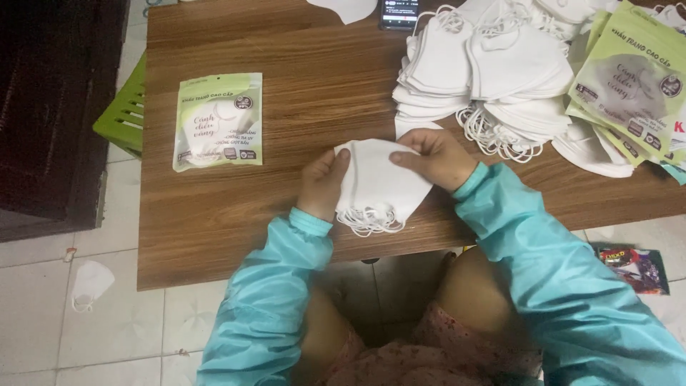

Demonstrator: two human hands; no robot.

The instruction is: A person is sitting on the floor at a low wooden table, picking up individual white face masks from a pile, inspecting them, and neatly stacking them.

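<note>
Squaring up a small stack of white masks above the tabletop edge.

Far left on the tiled floor, one stray mask (91,282); a green plastic stool (125,114) tucked beside the tabletop (214,243). On the wood, a sealed green-and-white pouch (218,121) lying flat, well apart from the hands. Left hand (323,182) closed around the left edge of the stack of masks (379,187), thumb on top; ear loops dangling below. Right hand (437,159) pinching the upper right corner, fingers curled over. Behind, a big heap of loose masks (493,71), a phone (400,13) at the far edge, then a pile of empty pouches (632,86) at far right. Probably the gathering-and-aligning step; next likely calls for a firm hold on the stack and an opened pouch within reach.
</note>
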